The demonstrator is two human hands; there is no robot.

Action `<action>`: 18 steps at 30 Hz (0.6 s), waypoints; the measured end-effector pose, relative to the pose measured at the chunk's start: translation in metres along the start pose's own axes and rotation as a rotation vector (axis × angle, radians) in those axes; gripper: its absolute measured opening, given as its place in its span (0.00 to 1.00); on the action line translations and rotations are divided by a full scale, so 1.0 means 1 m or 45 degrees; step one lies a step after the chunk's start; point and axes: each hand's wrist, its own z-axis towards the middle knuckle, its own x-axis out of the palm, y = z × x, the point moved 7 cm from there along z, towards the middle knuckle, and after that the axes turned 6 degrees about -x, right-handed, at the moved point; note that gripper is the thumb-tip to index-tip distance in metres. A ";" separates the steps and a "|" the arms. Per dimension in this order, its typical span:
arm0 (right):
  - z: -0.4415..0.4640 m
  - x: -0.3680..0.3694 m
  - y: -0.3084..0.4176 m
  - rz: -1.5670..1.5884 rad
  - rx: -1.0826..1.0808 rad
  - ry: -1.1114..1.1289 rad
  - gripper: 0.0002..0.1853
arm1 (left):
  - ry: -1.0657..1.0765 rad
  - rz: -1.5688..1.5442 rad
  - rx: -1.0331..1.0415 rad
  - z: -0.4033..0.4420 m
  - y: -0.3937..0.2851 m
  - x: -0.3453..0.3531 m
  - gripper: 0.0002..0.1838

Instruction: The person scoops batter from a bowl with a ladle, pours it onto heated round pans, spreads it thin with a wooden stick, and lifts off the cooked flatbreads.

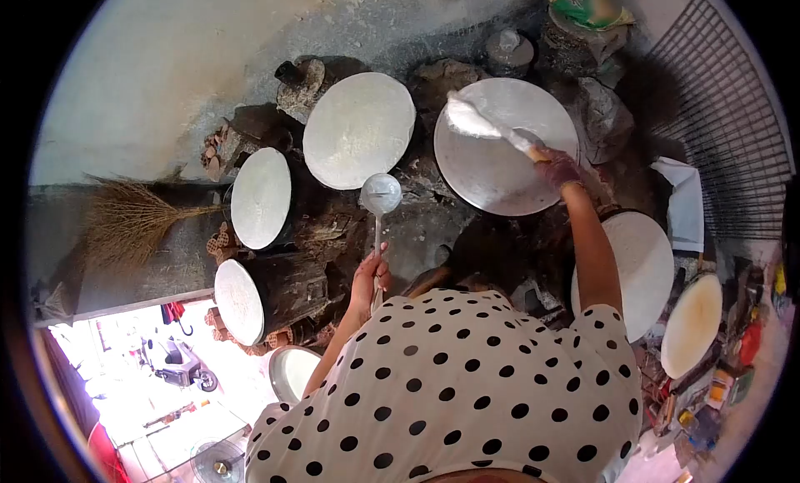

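Observation:
My left hand (368, 281) is wrapped round the handle of a metal ladle (381, 195). Its round bowl hangs just below a pan covered with a white layer (358, 131). My right hand (557, 168), which looks dark as if gloved, grips a wooden-handled tool with a white, coated head (471, 119). That head is over the upper left of a large round grey pan (508, 179), whose surface is mostly bare metal. Whether the head touches the pan, I cannot tell.
More white-covered round pans stand around me: two at left (261, 198) (239, 302), two at right (637, 266) (692, 326). A twig broom (137, 212) lies at far left. A pot (510, 51) stands at the back, a wire grid (725, 116) at right.

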 end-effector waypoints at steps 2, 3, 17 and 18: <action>-0.002 0.011 0.008 -0.034 -0.249 0.177 0.27 | -0.014 -0.031 -0.007 0.000 0.003 0.000 0.18; -0.006 0.007 0.006 0.030 -0.311 0.230 0.27 | -0.021 -0.047 -0.011 0.000 0.005 0.000 0.18; -0.010 -0.016 0.002 -0.260 -0.462 0.431 0.22 | -0.162 -0.114 -0.034 -0.027 0.032 -0.006 0.15; 0.007 -0.021 -0.001 -0.267 -0.320 0.273 0.22 | -0.150 -0.132 -0.026 -0.030 0.035 -0.007 0.15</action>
